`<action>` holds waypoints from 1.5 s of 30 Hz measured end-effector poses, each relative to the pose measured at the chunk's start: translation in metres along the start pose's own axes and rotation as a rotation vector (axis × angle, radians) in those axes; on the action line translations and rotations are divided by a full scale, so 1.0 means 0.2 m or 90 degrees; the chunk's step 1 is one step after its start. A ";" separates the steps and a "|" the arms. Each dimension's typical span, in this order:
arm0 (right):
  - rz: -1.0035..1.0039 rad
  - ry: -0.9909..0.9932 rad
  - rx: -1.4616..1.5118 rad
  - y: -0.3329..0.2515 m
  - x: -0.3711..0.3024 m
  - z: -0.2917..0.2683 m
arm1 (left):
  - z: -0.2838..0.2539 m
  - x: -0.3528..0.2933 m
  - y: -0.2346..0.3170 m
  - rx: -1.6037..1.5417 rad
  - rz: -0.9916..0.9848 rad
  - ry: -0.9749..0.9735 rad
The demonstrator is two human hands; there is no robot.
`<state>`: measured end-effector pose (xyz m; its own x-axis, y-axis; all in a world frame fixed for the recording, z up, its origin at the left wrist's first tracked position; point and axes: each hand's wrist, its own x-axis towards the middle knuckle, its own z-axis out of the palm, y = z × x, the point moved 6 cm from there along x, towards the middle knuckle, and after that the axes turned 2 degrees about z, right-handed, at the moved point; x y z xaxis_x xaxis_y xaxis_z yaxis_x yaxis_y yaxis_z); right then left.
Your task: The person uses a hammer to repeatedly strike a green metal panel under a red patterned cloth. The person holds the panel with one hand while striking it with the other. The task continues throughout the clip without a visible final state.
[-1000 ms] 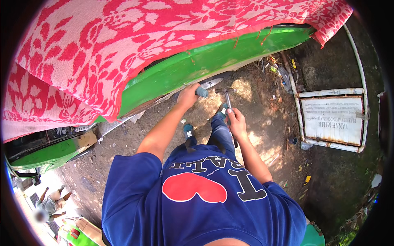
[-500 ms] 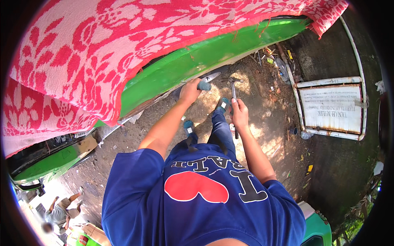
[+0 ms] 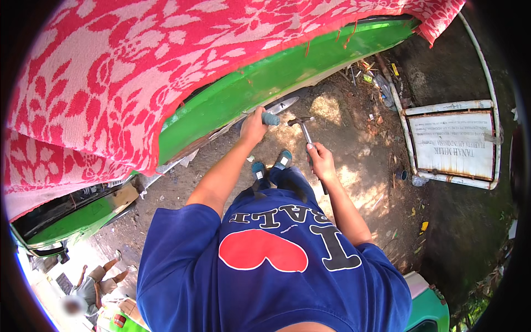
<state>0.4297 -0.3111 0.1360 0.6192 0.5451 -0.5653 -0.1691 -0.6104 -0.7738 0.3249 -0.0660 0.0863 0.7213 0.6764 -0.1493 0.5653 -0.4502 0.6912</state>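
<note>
My left hand [image 3: 254,127] is closed around a tool with a blue-grey rounded handle [image 3: 270,118]. Its far end is hidden beside the lower edge of a green vehicle body panel [image 3: 238,94]. My right hand [image 3: 322,161] grips a claw hammer [image 3: 304,128] by its dark handle. The hammer's metal head is raised toward the left, a short gap away from the handle's butt, not touching it.
A red and pink patterned blanket [image 3: 110,83] drapes over the vehicle. On the right stands a white metal-framed sign [image 3: 453,144], with litter [image 3: 381,83] near its post. Another person [image 3: 91,290] is at lower left; a green vehicle corner [image 3: 431,310] is at lower right.
The hammer has tilted and moved left, bringing its head closer to the blue-grey handle. My farther foot has drawn back beside the other one. My left hand has barely shifted.
</note>
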 end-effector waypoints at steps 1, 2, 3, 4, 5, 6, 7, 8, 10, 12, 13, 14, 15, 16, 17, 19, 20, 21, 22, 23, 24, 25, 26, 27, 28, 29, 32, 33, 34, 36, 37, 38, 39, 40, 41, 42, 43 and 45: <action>-0.022 -0.006 -0.017 -0.02 0.03 -0.01 | -0.01 0.00 -0.01 0.005 -0.003 0.002; -0.044 -0.011 -0.033 -0.04 0.05 -0.01 | -0.01 0.00 -0.02 0.010 -0.007 0.004; -0.047 -0.017 -0.040 -0.05 0.06 0.00 | -0.03 0.00 -0.03 0.009 -0.005 0.006; -0.049 -0.023 -0.051 -0.08 0.07 0.00 | -0.04 0.00 -0.04 0.002 -0.005 0.008; -0.050 -0.028 -0.063 -0.10 0.07 0.00 | -0.05 -0.01 -0.05 -0.004 -0.004 0.010; -0.046 -0.034 -0.065 -0.11 0.07 -0.01 | -0.05 -0.01 -0.07 -0.001 -0.034 -0.007; -0.044 -0.040 -0.067 -0.13 0.08 -0.01 | -0.07 0.00 -0.07 0.001 -0.063 -0.023; -0.041 -0.045 -0.068 -0.14 0.08 -0.02 | -0.07 0.01 -0.07 0.004 -0.091 -0.039; -0.042 -0.050 -0.079 -0.15 0.08 -0.04 | -0.10 -0.01 -0.06 0.005 -0.063 -0.017; -0.048 -0.050 -0.082 -0.18 0.06 -0.04 | -0.12 -0.02 -0.08 0.003 -0.023 -0.008; -0.051 -0.046 -0.084 -0.20 0.06 -0.04 | -0.13 -0.02 -0.09 -0.003 -0.010 -0.010; -0.053 -0.042 -0.085 -0.21 0.05 -0.04 | -0.13 -0.02 -0.09 -0.008 0.003 -0.013; -0.044 -0.037 -0.075 -0.20 0.04 -0.03 | -0.14 -0.03 -0.10 -0.013 0.016 -0.016; -0.047 -0.026 -0.075 -0.19 0.03 -0.02 | -0.14 -0.02 -0.11 -0.024 0.027 -0.016; -0.050 -0.015 -0.073 -0.19 0.03 0.00 | -0.15 -0.02 -0.12 -0.034 0.039 -0.017; -0.048 0.006 -0.076 -0.17 0.00 0.03 | -0.13 -0.03 -0.15 -0.059 0.069 -0.023; -0.050 0.015 -0.078 -0.17 -0.01 0.06 | -0.13 -0.02 -0.16 -0.070 0.090 -0.023; -0.052 0.025 -0.078 -0.17 -0.02 0.08 | -0.13 -0.02 -0.18 -0.081 0.112 -0.023; -0.050 0.050 -0.072 -0.16 -0.02 0.10 | -0.12 -0.04 -0.16 -0.075 0.125 -0.036; -0.040 0.070 -0.068 -0.13 -0.04 0.12 | -0.10 -0.06 -0.16 -0.060 0.143 -0.078; -0.031 0.090 -0.063 -0.10 -0.05 0.16 | -0.09 -0.07 -0.16 -0.045 0.162 -0.120; -0.042 0.097 -0.056 -0.10 -0.08 0.19 | -0.07 -0.10 -0.17 -0.047 0.171 -0.148; -0.024 0.099 -0.022 -0.08 -0.11 0.24 | -0.06 -0.13 -0.19 -0.048 0.180 -0.176; -0.007 0.101 0.013 -0.07 -0.14 0.28 | -0.06 -0.14 -0.20 -0.049 0.189 -0.204; 0.016 0.100 0.046 -0.06 -0.18 0.33 | -0.07 -0.16 -0.21 -0.059 0.196 -0.193; 0.025 0.110 0.063 -0.06 -0.22 0.37 | -0.09 -0.17 -0.22 -0.068 0.203 -0.183; 0.065 0.116 0.137 -0.06 -0.35 0.46 | -0.13 -0.19 -0.26 -0.085 0.238 -0.162; 0.063 0.128 0.128 -0.04 -0.37 0.48 | -0.14 -0.19 -0.28 -0.089 0.251 -0.157; 0.062 0.139 0.129 -0.02 -0.38 0.50 | -0.15 -0.20 -0.28 -0.097 0.259 -0.152; 0.058 0.158 0.130 0.01 -0.42 0.53 | -0.16 -0.20 -0.28 -0.114 0.272 -0.141; 0.070 0.155 0.142 0.01 -0.45 0.55 | -0.17 -0.20 -0.29 -0.123 0.271 -0.145; 0.075 0.156 0.145 0.01 -0.46 0.56 | -0.17 -0.20 -0.29 -0.124 0.286 -0.142; 0.079 0.156 0.147 0.01 -0.46 0.57 | -0.17 -0.19 -0.28 -0.126 0.301 -0.137; 0.085 0.158 0.150 0.02 -0.47 0.57 | -0.18 -0.19 -0.26 -0.127 0.316 -0.135; 0.092 0.143 0.150 0.03 -0.48 0.57 | -0.18 -0.19 -0.25 -0.126 0.318 -0.140; 0.087 0.145 0.147 0.03 -0.49 0.56 | -0.18 -0.19 -0.23 -0.125 0.320 -0.145; 0.079 0.145 0.146 0.02 -0.48 0.56 | -0.18 -0.18 -0.22 -0.121 0.322 -0.147; 0.062 0.148 0.142 0.01 -0.47 0.55 | -0.18 -0.17 -0.20 -0.130 0.334 -0.130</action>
<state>0.2870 -0.3005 0.1575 0.7459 0.3293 -0.5790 -0.3834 -0.4986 -0.7774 0.2630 -0.0505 0.0888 0.9572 0.2585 0.1300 0.0387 -0.5595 0.8279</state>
